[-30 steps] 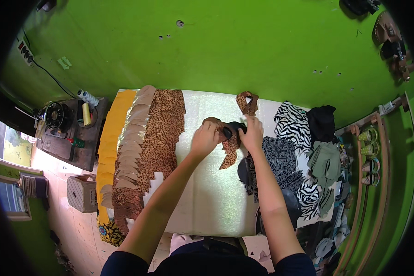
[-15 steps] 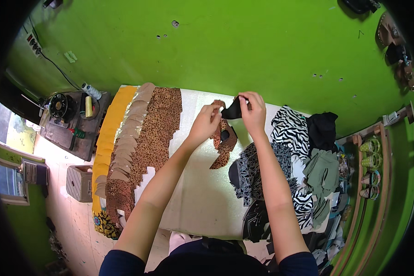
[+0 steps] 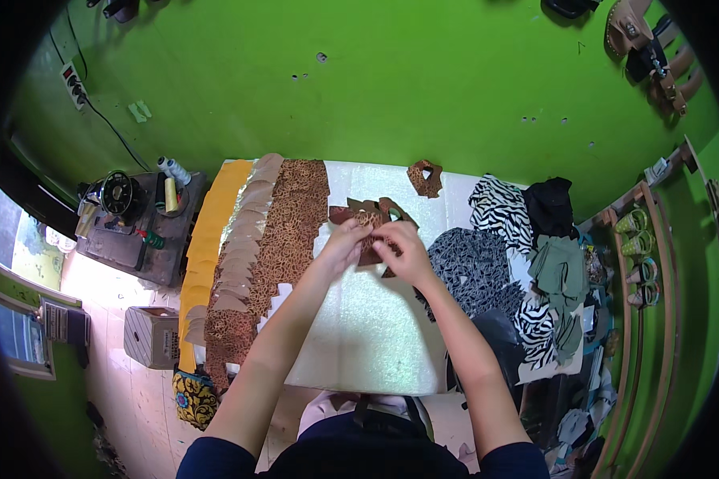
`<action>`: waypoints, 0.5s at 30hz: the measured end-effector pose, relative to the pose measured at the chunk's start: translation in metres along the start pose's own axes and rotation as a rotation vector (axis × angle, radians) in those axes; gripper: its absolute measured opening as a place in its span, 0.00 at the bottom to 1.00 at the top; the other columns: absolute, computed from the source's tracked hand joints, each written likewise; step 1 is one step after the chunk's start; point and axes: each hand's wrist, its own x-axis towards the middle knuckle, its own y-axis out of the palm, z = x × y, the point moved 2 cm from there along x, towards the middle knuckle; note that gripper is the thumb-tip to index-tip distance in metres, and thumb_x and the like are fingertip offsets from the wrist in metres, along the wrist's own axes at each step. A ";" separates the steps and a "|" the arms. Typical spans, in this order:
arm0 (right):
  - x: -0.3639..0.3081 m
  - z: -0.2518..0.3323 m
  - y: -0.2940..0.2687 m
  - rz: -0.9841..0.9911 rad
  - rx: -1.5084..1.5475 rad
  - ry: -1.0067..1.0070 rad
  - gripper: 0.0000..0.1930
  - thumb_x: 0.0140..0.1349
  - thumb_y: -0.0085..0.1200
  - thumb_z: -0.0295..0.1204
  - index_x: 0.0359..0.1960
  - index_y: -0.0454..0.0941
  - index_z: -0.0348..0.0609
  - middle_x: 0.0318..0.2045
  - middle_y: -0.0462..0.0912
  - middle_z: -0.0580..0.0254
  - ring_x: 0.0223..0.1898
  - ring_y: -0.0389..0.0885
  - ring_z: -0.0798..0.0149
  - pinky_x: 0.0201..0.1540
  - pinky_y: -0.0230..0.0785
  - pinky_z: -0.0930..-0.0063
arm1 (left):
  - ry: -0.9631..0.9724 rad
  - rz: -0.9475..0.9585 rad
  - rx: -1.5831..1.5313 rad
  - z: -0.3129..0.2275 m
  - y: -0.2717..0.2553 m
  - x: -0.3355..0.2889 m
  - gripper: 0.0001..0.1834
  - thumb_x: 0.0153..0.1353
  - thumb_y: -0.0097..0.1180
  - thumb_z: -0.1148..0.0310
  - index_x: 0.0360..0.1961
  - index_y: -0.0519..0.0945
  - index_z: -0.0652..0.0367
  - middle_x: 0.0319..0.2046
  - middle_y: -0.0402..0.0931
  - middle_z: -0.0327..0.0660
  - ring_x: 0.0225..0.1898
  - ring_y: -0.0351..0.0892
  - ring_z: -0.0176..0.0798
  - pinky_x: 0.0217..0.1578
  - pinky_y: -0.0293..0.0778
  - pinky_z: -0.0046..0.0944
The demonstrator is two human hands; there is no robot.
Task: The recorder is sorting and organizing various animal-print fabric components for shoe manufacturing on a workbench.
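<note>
Here, the left hand [image 3: 342,246] and the right hand [image 3: 404,251] come close together, each with thumb and fingers pinching the lower part of a brown leopard-print piece [image 3: 351,214]. The exact contact of the fingertips is too small to make out. The piece sticks out just beyond the knuckles, its outline jagged, and a dark looped part [image 3: 395,207] shows at its upper right. Under the grip spreads the white tabletop [image 3: 359,335], bare on the side toward the body. Just to the left of the grip runs a row of overlapping leopard-print cutouts [image 3: 299,211]; past it come tan rounded pieces [image 3: 238,254], then yellow pieces [image 3: 202,259]. Near the right hand lies a pile of dark grey patterned pieces [image 3: 471,267]. Beyond the grip, up and to the right, rests a single leopard-print cutout with a hole [image 3: 432,188]. Farther right are zebra-striped pieces [image 3: 499,209], olive pieces [image 3: 558,271] and a black heap [image 3: 548,207]. Well apart on the left, a dark side table [image 3: 164,259] bears a black wheel [image 3: 118,194] and thread spools [image 3: 174,170]. Farthest off, past everything, stands the green wall [image 3: 423,96].
</note>
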 end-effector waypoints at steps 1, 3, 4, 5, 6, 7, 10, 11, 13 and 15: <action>-0.005 0.000 0.002 -0.059 -0.047 0.122 0.15 0.53 0.55 0.36 0.39 0.75 0.42 0.37 0.75 0.55 0.43 0.70 0.52 0.47 0.62 0.63 | 0.007 0.007 0.010 0.003 0.003 -0.017 0.13 0.59 0.48 0.76 0.46 0.69 0.64 0.39 0.74 0.42 0.39 0.75 0.31 0.41 0.73 0.29; -0.015 0.000 0.011 -0.127 0.055 0.356 0.17 0.53 0.56 0.37 0.39 0.74 0.38 0.38 0.75 0.55 0.42 0.70 0.60 0.44 0.63 0.71 | 0.013 0.021 0.113 0.019 -0.009 -0.033 0.13 0.59 0.49 0.75 0.46 0.69 0.63 0.40 0.74 0.41 0.39 0.74 0.31 0.42 0.71 0.29; -0.022 -0.001 0.019 -0.101 0.142 0.495 0.17 0.53 0.57 0.37 0.39 0.74 0.38 0.37 0.75 0.55 0.41 0.71 0.63 0.43 0.63 0.73 | 0.027 0.031 0.213 0.024 -0.015 -0.045 0.14 0.58 0.49 0.75 0.47 0.70 0.62 0.40 0.74 0.39 0.40 0.74 0.30 0.44 0.70 0.29; -0.030 -0.005 0.029 0.040 0.268 0.629 0.16 0.53 0.58 0.34 0.39 0.74 0.36 0.32 0.77 0.58 0.35 0.72 0.69 0.36 0.65 0.77 | 0.082 -0.013 0.289 0.031 -0.016 -0.057 0.08 0.58 0.52 0.71 0.38 0.74 0.61 0.33 0.76 0.37 0.36 0.75 0.28 0.36 0.69 0.28; -0.039 -0.006 0.034 0.037 0.269 0.628 0.16 0.53 0.58 0.34 0.39 0.74 0.36 0.32 0.77 0.58 0.35 0.72 0.69 0.36 0.65 0.77 | 0.112 0.015 0.322 0.041 -0.023 -0.063 0.09 0.58 0.53 0.69 0.38 0.74 0.61 0.32 0.76 0.37 0.34 0.74 0.28 0.35 0.69 0.27; -0.045 -0.002 0.040 0.140 0.320 0.672 0.15 0.53 0.57 0.32 0.38 0.75 0.36 0.30 0.77 0.59 0.32 0.73 0.70 0.35 0.65 0.77 | 0.104 0.012 0.413 0.045 -0.027 -0.073 0.09 0.57 0.54 0.69 0.37 0.74 0.61 0.31 0.76 0.37 0.33 0.74 0.27 0.34 0.69 0.27; -0.063 0.016 0.054 0.209 0.363 0.692 0.11 0.54 0.56 0.30 0.35 0.75 0.35 0.25 0.78 0.62 0.27 0.73 0.72 0.32 0.66 0.79 | 0.072 -0.024 0.531 0.056 -0.042 -0.099 0.12 0.56 0.56 0.66 0.35 0.74 0.64 0.29 0.75 0.38 0.31 0.74 0.30 0.34 0.69 0.28; -0.067 0.026 0.057 0.179 0.299 0.647 0.10 0.54 0.55 0.30 0.35 0.75 0.36 0.25 0.78 0.62 0.27 0.73 0.71 0.32 0.66 0.78 | 0.200 -0.136 0.691 0.056 -0.051 -0.108 0.15 0.54 0.57 0.65 0.37 0.73 0.65 0.31 0.74 0.41 0.32 0.74 0.32 0.34 0.70 0.30; -0.077 0.047 0.057 0.150 0.191 0.595 0.08 0.56 0.52 0.29 0.34 0.75 0.37 0.26 0.78 0.60 0.27 0.75 0.68 0.34 0.67 0.76 | 0.373 -0.340 0.984 0.046 -0.055 -0.126 0.24 0.50 0.60 0.64 0.45 0.70 0.66 0.39 0.70 0.50 0.39 0.73 0.44 0.41 0.69 0.39; -0.090 0.055 0.063 0.391 0.228 0.634 0.09 0.56 0.50 0.29 0.36 0.75 0.38 0.29 0.80 0.56 0.30 0.77 0.64 0.36 0.68 0.74 | 0.570 -0.315 1.150 0.037 -0.055 -0.139 0.25 0.49 0.60 0.64 0.47 0.69 0.63 0.41 0.69 0.50 0.41 0.72 0.47 0.43 0.68 0.41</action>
